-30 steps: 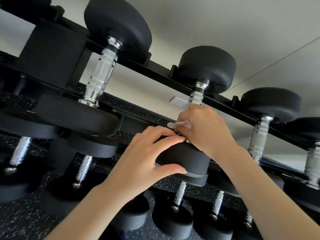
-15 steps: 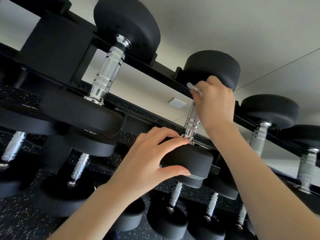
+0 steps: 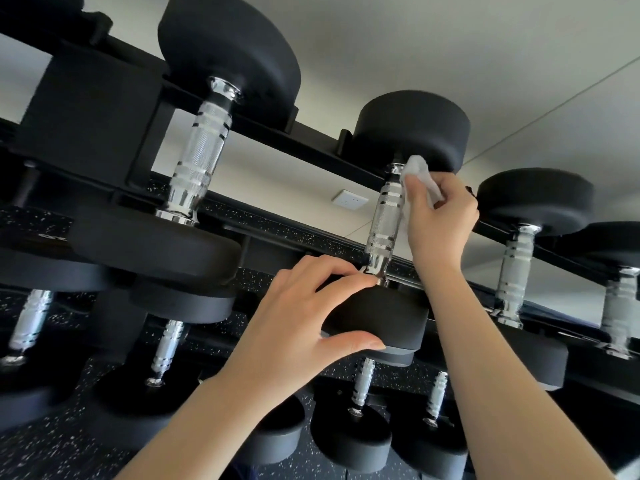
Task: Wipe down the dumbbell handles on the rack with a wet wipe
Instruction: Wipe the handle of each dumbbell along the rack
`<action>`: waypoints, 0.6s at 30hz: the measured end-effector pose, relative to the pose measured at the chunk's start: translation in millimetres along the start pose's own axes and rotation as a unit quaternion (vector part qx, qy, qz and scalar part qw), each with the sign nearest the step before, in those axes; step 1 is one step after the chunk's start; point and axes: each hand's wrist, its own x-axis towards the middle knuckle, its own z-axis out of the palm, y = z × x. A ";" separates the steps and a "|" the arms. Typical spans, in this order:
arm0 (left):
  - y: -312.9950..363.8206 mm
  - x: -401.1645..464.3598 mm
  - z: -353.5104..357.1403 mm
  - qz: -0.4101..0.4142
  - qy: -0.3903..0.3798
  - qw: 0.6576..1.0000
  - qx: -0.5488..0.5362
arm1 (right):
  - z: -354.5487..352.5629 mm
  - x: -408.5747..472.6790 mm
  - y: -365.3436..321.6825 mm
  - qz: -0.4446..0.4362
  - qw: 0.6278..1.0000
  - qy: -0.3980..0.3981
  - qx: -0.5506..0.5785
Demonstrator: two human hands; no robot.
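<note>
Head view has us looking up along a black rack point(image 3: 263, 136) of dumbbells. Our right hand point(image 3: 438, 216) pinches a white wet wipe point(image 3: 420, 180), fingers curled round it, and holds it against the upper right side of a chrome handle point(image 3: 386, 216); the wipe touches the handle just under the far weight point(image 3: 412, 129) of that dumbbell. Our left hand point(image 3: 301, 320) grips the near weight point(image 3: 377, 320) of the same dumbbell: the thumb lies along its lower edge and the fingers curl over its top, fingertips point(image 3: 363, 277) right beside the handle's lower collar.

To the left sits a bigger dumbbell point(image 3: 201, 161) on the same rail, its knurled handle bare. To the right two more dumbbells point(image 3: 516, 265) rest on the rail, well apart from our hands, the farthest one blurred. Below, on a lower tier, smaller dumbbells point(image 3: 360, 393) stand in a row, partly hidden by our forearms. A white wall socket point(image 3: 349, 201) shows between the rails, near the handle we are wiping, and a dark speckled floor point(image 3: 45, 441) lies beneath.
</note>
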 end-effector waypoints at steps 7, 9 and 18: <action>0.6 2.1 -1.5 0.003 -0.009 1.000 -0.003 | -27.0 -25.4 12.8 0.058 0.992 -0.114 0.007; 2.7 4.0 -3.9 0.003 -0.021 1.000 0.000 | -38.4 -31.3 16.5 0.063 0.992 -0.105 0.013; 44.2 31.9 6.0 0.058 -0.046 0.994 0.084 | -120.3 -33.8 38.6 0.099 0.993 -0.011 0.056</action>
